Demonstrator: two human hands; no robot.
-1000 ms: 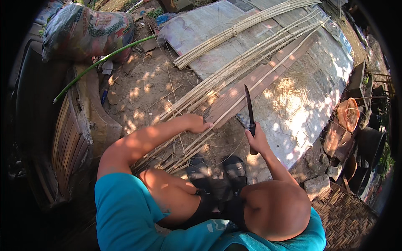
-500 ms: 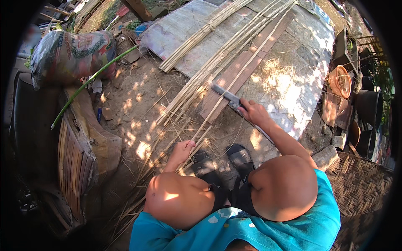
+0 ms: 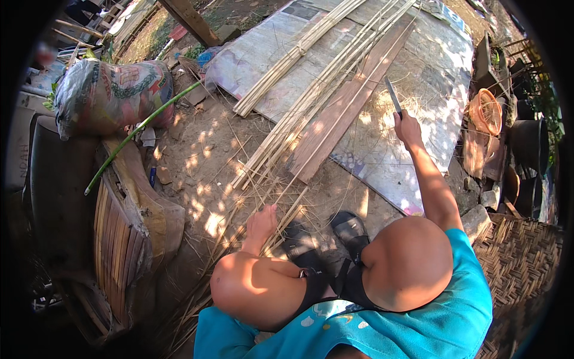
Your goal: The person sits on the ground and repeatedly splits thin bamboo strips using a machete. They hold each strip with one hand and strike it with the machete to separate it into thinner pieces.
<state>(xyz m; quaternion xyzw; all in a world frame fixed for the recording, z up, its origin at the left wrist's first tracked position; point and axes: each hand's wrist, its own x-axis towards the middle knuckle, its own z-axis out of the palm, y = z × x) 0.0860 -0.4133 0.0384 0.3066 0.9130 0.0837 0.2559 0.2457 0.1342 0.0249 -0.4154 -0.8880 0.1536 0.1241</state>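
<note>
My right hand (image 3: 408,130) is closed round the handle of a knife (image 3: 393,96). Its blade points away from me, raised to the right of a brown wooden plank (image 3: 338,128). Along this plank lies a thin bamboo strip (image 3: 350,107), whose near end runs down to my left hand (image 3: 260,224). The fingers of that hand are closed on the strip, low in front of my left knee. Loose bamboo strips (image 3: 281,140) lie side by side just left of the plank, and a tied bundle of bamboo strips (image 3: 287,66) rests farther left.
Fine shavings (image 3: 391,110) litter the pale sheet (image 3: 412,161) beneath the plank. A stuffed sack (image 3: 113,90), a green stalk (image 3: 140,128) and a worn wooden block (image 3: 146,209) are at left. At right are an orange basket (image 3: 485,112) and a woven mat (image 3: 520,257).
My right hand has lifted the knife off the plank and swung it away and to the right. The blade now points away from me. My left hand stays low, with the view slightly shifted.
</note>
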